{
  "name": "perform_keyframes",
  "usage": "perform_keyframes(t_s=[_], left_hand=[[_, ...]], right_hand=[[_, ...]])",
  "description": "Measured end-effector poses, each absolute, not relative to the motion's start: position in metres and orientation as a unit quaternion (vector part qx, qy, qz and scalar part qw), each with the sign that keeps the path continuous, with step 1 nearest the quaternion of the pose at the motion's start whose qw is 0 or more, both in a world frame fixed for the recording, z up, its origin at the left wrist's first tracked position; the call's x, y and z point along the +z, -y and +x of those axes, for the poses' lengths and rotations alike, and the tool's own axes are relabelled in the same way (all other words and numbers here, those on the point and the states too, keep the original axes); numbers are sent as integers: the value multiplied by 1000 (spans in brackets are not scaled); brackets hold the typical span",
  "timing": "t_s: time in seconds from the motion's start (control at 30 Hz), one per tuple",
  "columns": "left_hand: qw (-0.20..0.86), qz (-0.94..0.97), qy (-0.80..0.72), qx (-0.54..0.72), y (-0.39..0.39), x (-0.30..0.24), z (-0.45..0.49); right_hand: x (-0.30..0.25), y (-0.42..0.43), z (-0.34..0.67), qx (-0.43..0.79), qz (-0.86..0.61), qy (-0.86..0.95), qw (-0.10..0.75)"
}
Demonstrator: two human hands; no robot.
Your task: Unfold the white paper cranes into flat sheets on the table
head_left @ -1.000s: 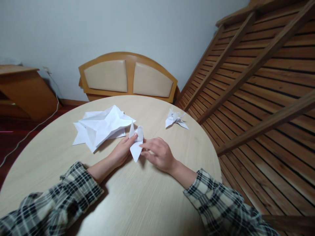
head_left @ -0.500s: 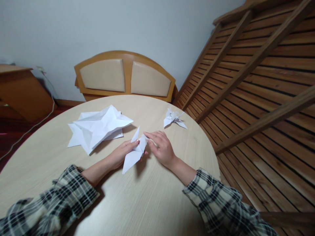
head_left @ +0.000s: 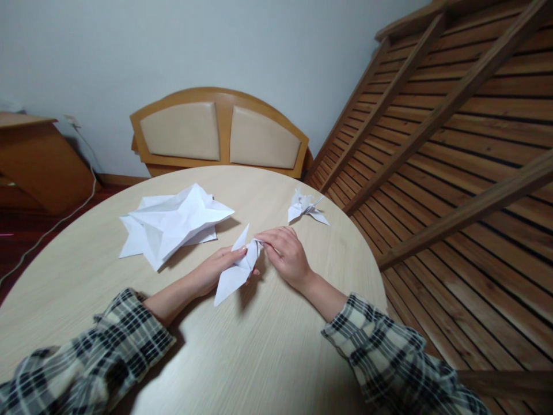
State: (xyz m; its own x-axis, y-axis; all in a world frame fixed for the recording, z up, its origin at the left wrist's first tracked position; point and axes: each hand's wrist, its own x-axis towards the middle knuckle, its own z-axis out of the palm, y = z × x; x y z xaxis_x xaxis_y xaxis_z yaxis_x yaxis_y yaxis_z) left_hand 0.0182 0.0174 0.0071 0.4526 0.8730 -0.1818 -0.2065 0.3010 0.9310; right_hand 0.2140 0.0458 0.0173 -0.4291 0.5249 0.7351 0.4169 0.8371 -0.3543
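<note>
Holds folded paper [head_left: 233,280] over table [head_left: 263,357], in steady grip of left hand [head_left: 217,267]; now pinches its right tip in narrowed grip of right hand [head_left: 288,253], so secures it from both sides; beyond, on same table: creased paper [head_left: 173,222], left; paper figure [head_left: 297,210], right

Padded headboard [head_left: 224,129], slatted panel [head_left: 475,167] at right; brown desk [head_left: 52,158], white cable [head_left: 94,181]
</note>
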Motion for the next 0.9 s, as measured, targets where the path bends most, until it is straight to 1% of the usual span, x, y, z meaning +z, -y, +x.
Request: perform_keyframes(t_s=[0.1,0.33,0.5,0.7,0.9], left_hand=[[718,458,-367,374,-17,9,18],[696,492,-374,365,-15,18,20],[716,467,-381,353,-13,17,17],[718,465,-389,341,-13,22,15],[713,432,-410,370,-15,23,18]], right_hand=[[19,-45,213,94,-287,828,472],[20,-42,209,221,-306,773,510],[16,-47,211,294,-313,750,503],[13,-50,211,293,-313,753,499],[12,-53,210,295,-319,746,505]])
